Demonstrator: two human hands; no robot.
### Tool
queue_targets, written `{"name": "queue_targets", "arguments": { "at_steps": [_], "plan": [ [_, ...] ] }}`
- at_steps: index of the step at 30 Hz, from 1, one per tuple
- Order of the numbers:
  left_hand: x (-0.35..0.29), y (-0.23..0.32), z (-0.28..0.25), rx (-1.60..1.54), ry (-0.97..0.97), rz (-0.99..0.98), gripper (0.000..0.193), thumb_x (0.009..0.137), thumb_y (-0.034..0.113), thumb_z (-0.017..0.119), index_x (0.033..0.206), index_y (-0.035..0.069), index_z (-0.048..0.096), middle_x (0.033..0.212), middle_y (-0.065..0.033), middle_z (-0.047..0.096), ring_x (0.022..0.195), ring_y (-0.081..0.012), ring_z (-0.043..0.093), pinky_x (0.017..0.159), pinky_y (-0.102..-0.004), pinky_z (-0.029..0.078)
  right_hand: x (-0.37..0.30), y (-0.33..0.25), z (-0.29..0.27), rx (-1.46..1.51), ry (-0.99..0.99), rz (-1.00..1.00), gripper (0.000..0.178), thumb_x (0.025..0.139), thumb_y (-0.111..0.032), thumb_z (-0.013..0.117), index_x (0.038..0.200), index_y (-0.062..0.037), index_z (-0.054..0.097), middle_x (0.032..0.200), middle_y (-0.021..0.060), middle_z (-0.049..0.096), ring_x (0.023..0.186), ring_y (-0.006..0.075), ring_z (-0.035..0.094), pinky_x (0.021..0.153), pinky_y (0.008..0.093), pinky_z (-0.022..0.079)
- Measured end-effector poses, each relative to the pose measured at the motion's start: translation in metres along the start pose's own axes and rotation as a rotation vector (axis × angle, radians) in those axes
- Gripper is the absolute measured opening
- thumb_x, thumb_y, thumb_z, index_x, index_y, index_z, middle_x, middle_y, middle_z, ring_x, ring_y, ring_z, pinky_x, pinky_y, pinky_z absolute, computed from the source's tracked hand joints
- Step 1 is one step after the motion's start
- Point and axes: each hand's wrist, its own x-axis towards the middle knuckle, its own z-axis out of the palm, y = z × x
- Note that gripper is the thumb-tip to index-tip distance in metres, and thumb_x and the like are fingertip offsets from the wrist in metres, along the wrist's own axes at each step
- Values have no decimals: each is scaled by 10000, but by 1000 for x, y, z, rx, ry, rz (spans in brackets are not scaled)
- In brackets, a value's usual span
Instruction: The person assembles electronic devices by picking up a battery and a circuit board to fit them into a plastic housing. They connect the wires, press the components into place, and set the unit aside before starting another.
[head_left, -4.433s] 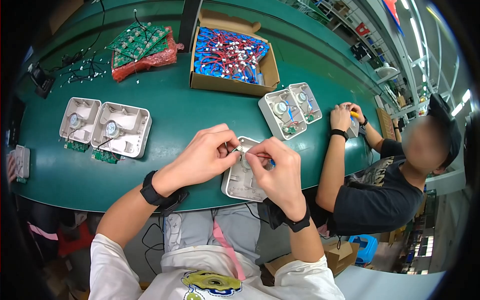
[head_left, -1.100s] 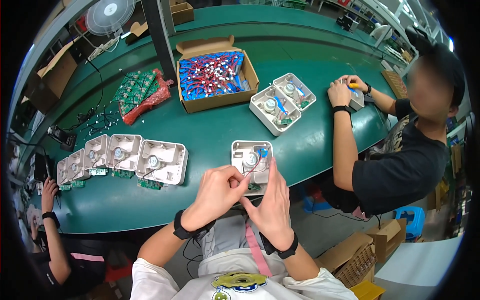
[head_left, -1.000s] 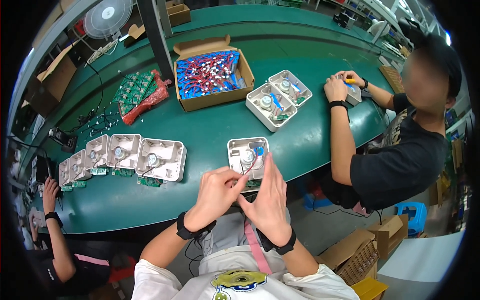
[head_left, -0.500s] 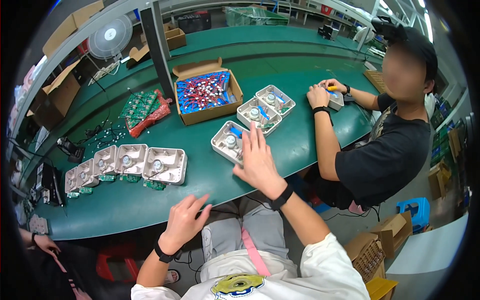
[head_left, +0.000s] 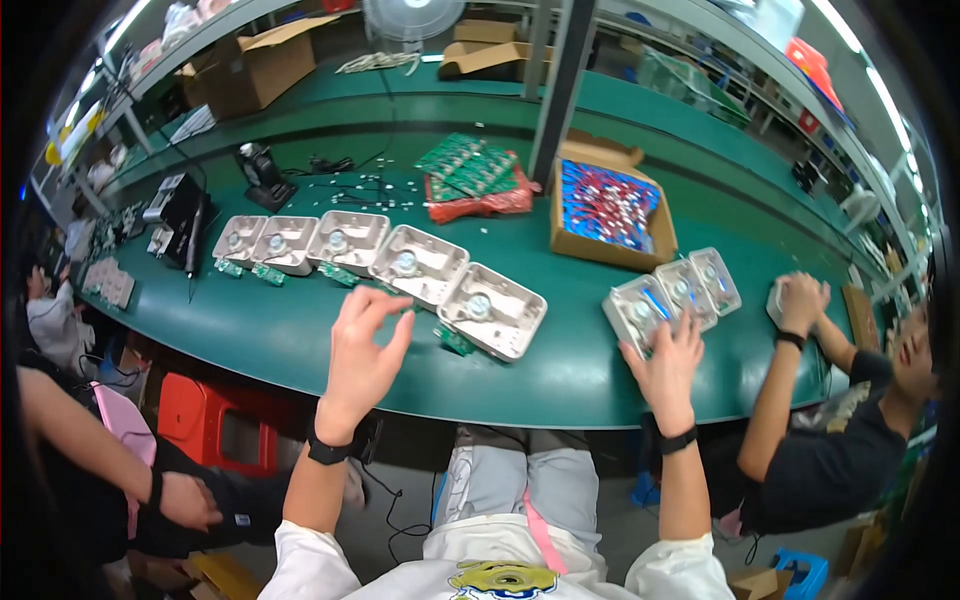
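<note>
My left hand (head_left: 362,352) is raised over the table's front part, thumb and fingers curved and apart. Its fingertips are close to the near side of a white plastic housing (head_left: 420,264) in the left row, and nothing shows between them. Another open housing (head_left: 493,312) ends that row, with a small green circuit board (head_left: 455,340) by its near side. My right hand (head_left: 668,372) has its fingers spread at the near edge of a white housing (head_left: 630,312) with a blue part inside. Whether the fingertips touch that housing is unclear.
A cardboard box (head_left: 612,250) of blue parts with red wires stands behind the right-hand housings. Green circuit boards (head_left: 470,165) lie on red bubble wrap (head_left: 480,207). A metal post (head_left: 562,95) rises at the back. A co-worker's hands (head_left: 800,302) work at the right.
The view has turned left. My left hand has come up from the table's edge toward the left row of housings. My right hand stays by the nearest housing of the right group.
</note>
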Motion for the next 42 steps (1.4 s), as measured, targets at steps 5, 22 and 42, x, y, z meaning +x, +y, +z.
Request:
{"name": "queue_targets", "arguments": {
  "at_steps": [5, 22, 42],
  "plan": [
    [59, -67, -22, 170, -58, -138, 314, 918, 180, 792, 1173, 8, 733, 1118, -180, 649, 1079, -372, 632, 941, -451, 514, 5, 35, 1, 56, -99, 113, 534, 815, -364, 881, 1046, 21, 592, 1553, 399, 434, 1423, 638, 389, 1151, 668, 380],
    [106, -241, -82, 443, -190, -442, 666, 836, 446, 886, 1334, 56, 678, 1489, -323, 475, 1418, -482, 454, 1192, -502, 386, 68, 111, 5, -93, 30, 244, 528, 862, -316, 864, 1134, 39, 583, 1581, 383, 418, 1444, 574, 415, 1187, 568, 385],
    [36, -104, 15, 508, -180, -315, 248, 874, 245, 813, 1106, 182, 754, 1468, -311, 437, 1381, -542, 424, 1146, -598, 393, 26, -41, -34, 398, -355, -615, 729, 765, -520, 872, 1257, -20, 674, 1610, 317, 374, 1476, 530, 350, 1145, 695, 323]
  ]
}}
